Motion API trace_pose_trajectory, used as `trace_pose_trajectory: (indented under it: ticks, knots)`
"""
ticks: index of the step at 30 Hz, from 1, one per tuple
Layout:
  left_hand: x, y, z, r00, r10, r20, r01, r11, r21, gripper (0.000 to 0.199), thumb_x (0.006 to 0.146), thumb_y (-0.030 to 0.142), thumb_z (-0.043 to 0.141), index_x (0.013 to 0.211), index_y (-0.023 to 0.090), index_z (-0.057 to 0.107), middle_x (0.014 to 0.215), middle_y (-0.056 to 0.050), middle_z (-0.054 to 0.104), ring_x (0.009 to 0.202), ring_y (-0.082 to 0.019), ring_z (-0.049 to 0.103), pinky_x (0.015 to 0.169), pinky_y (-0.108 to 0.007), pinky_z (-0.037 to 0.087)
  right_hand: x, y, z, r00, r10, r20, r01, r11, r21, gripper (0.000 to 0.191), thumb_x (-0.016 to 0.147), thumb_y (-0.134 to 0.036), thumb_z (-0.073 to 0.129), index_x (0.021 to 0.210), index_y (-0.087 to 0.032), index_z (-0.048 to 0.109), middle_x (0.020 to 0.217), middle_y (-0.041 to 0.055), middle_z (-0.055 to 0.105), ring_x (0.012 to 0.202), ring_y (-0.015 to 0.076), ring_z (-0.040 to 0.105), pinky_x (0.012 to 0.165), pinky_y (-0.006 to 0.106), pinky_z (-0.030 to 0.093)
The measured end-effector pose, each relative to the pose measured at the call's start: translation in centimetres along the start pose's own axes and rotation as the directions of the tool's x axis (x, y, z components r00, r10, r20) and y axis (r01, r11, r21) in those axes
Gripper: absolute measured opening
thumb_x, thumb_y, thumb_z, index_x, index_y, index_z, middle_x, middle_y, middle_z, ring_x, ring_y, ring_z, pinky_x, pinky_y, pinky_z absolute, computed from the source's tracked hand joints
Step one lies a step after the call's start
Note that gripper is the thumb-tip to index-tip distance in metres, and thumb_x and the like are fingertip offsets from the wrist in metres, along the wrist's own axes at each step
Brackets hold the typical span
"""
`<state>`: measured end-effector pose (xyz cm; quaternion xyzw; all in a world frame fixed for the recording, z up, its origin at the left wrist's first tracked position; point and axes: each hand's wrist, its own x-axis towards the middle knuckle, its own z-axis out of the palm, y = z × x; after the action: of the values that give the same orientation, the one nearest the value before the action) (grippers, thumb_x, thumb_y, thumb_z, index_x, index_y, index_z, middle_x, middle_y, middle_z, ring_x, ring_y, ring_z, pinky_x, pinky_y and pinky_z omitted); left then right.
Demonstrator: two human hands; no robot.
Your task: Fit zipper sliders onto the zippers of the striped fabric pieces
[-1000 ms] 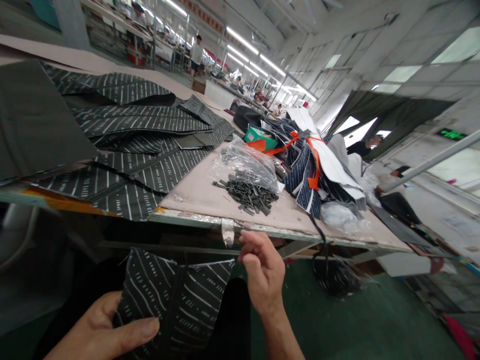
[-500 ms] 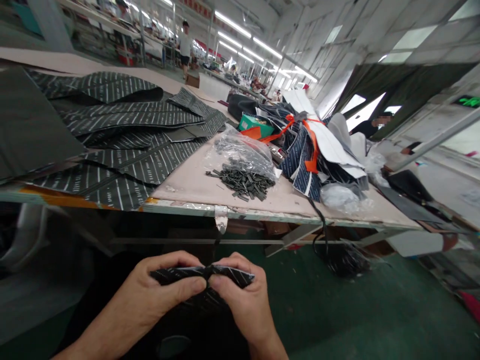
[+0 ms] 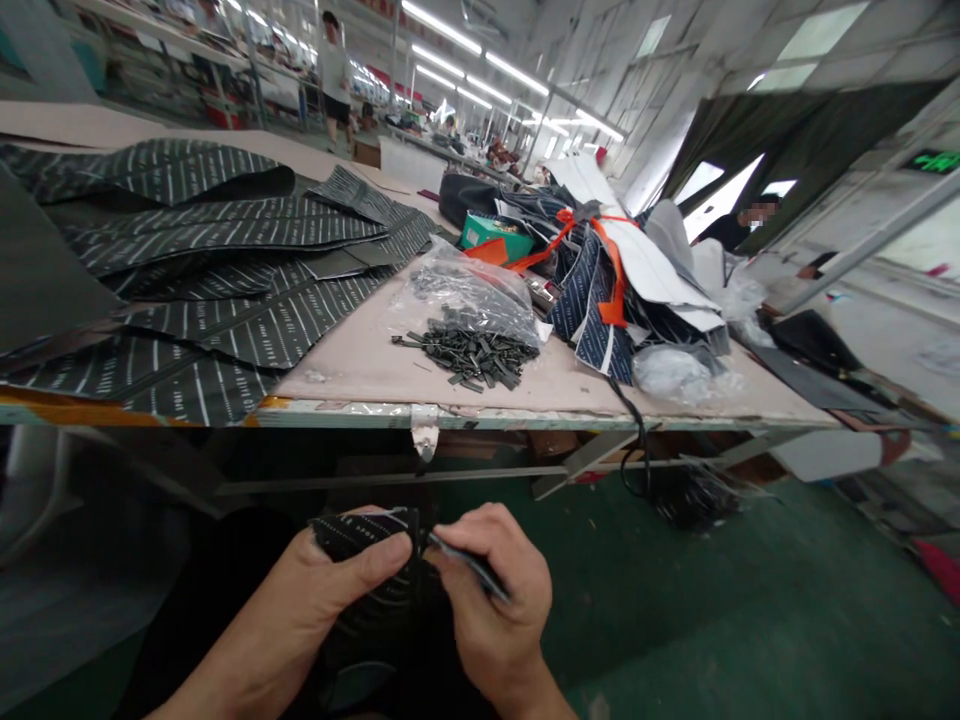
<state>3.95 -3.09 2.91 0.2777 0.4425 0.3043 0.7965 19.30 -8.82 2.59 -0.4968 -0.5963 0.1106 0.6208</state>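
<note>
My left hand (image 3: 322, 590) is closed on a dark fabric piece (image 3: 364, 530) with pale printed lines, its thumb pressed flat on top. Close beside it, my right hand (image 3: 495, 590) grips a folded edge of similar dark material between thumb and curled fingers. Both hands are low in the view, in front of the table edge and over my dark-clothed lap. Whether the two held parts join between the hands is hard to see. Beyond them on the table (image 3: 345, 375) lies a pile of small dark strips (image 3: 480, 355), spilling from a clear plastic bag (image 3: 469, 285).
Large printed dark sheets (image 3: 247, 240) cover the table's left side. Right of the bag are a green box (image 3: 496, 236), an orange strap (image 3: 616, 275) and bundled navy pieces (image 3: 604, 340). A black cord hangs off the edge. People are in the background.
My right hand has turned and drawn slightly away from my left, tilting its held edge. More of the fabric's face shows at my left hand. The view has shifted slightly.
</note>
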Motion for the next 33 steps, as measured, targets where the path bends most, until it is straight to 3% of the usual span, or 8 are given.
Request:
trace_pose_trajectory:
  ticks: [3, 5, 8, 11, 14, 21, 28, 33]
  knots:
    - [-0.2, 0.0, -0.2, 0.996, 0.081, -0.023, -0.079, 0.994, 0.078, 0.034, 0.058, 0.045, 0.097, 0.074, 0.019, 0.083, 0.07, -0.003, 0.081, 0.066, -0.02, 0.07, 0.064, -0.026, 0.055, 0.2, 0.7, 0.3, 0.939, 0.338, 0.067, -0.344, 0.917, 0.201, 0.013, 0.076, -0.017, 0.086, 0.086, -0.024, 0.081, 0.072, -0.0006, 0.07, 0.062, 0.0142, 0.063, 0.057, 0.024, 0.05]
    - [-0.2, 0.1, -0.2, 0.996, 0.081, -0.025, -0.08, 0.995, 0.063, 0.035, 0.058, 0.047, 0.097, 0.074, 0.019, 0.084, 0.069, -0.003, 0.081, 0.066, -0.021, 0.07, 0.064, -0.027, 0.056, 0.2, 1.2, 0.4, 0.884, 0.438, 0.164, -0.468, 0.827, 0.312, 0.012, 0.07, -0.023, 0.09, 0.076, -0.022, 0.08, 0.07, -0.0001, 0.07, 0.063, 0.0147, 0.062, 0.058, 0.024, 0.05]
    - [0.2, 0.6, -0.1, 1.0, 0.006, 0.005, -0.006, 0.999, -0.037, 0.04, 0.051, 0.05, 0.099, 0.07, 0.018, 0.083, 0.067, -0.003, 0.079, 0.069, -0.021, 0.072, 0.069, -0.027, 0.058, 0.0, 1.6, 0.9, 0.803, 0.56, 0.203, -0.574, 0.637, 0.515, 0.018, 0.071, -0.033, 0.091, 0.071, -0.021, 0.078, 0.072, 0.0018, 0.073, 0.068, 0.0167, 0.065, 0.066, 0.028, 0.054]
    - [0.6, 1.4, 0.2, 1.0, 0.004, 0.006, -0.004, 0.996, -0.09, 0.043, 0.048, 0.052, 0.1, 0.06, 0.016, 0.08, 0.062, -0.002, 0.075, 0.064, -0.016, 0.067, 0.065, -0.022, 0.056, 0.3, 1.8, 1.3, 0.675, 0.703, 0.223, -0.636, 0.402, 0.658, 0.03, 0.071, -0.046, 0.09, 0.075, -0.019, 0.074, 0.071, 0.0033, 0.074, 0.066, 0.0188, 0.068, 0.07, 0.033, 0.058]
    - [0.8, 2.2, 0.4, 0.999, 0.037, 0.024, -0.036, 0.998, -0.046, 0.04, 0.056, 0.052, 0.096, 0.058, 0.017, 0.076, 0.059, 0.001, 0.071, 0.06, -0.014, 0.064, 0.06, -0.02, 0.053, 1.3, 1.7, 1.5, 0.59, 0.763, 0.264, -0.69, 0.306, 0.656, 0.038, 0.069, -0.05, 0.089, 0.068, -0.017, 0.07, 0.061, 0.0027, 0.068, 0.056, 0.0163, 0.064, 0.057, 0.028, 0.054]
    - [1.3, 3.2, 1.2, 0.984, 0.166, 0.064, -0.17, 0.984, 0.06, 0.035, 0.071, 0.042, 0.083, 0.049, 0.021, 0.065, 0.055, 0.0, 0.07, 0.055, -0.017, 0.062, 0.059, -0.025, 0.052, 3.6, 1.8, 1.7, 0.564, 0.756, 0.333, -0.771, 0.338, 0.54, 0.038, 0.068, -0.045, 0.081, 0.049, -0.016, 0.065, 0.047, 0.0049, 0.063, 0.045, 0.0138, 0.055, 0.048, 0.024, 0.044]
    - [2.0, 3.4, 1.0, 0.987, 0.141, 0.077, -0.147, 0.985, 0.086, 0.031, 0.072, 0.039, 0.081, 0.049, 0.021, 0.069, 0.051, -0.001, 0.072, 0.047, -0.016, 0.062, 0.051, -0.025, 0.05, 4.2, 2.3, 1.9, 0.524, 0.759, 0.386, -0.812, 0.308, 0.496, 0.032, 0.066, -0.039, 0.075, 0.047, -0.015, 0.066, 0.045, 0.0052, 0.063, 0.044, 0.0144, 0.056, 0.047, 0.024, 0.043]
    - [2.3, 3.4, 0.9, 0.983, 0.146, 0.109, -0.156, 0.983, 0.093, 0.031, 0.075, 0.035, 0.079, 0.049, 0.021, 0.07, 0.056, -0.002, 0.075, 0.054, -0.018, 0.066, 0.059, -0.025, 0.054, 4.4, 2.4, 2.0, 0.525, 0.732, 0.435, -0.818, 0.292, 0.495, 0.03, 0.067, -0.037, 0.073, 0.047, -0.014, 0.066, 0.045, 0.005, 0.063, 0.042, 0.0125, 0.054, 0.047, 0.023, 0.043]
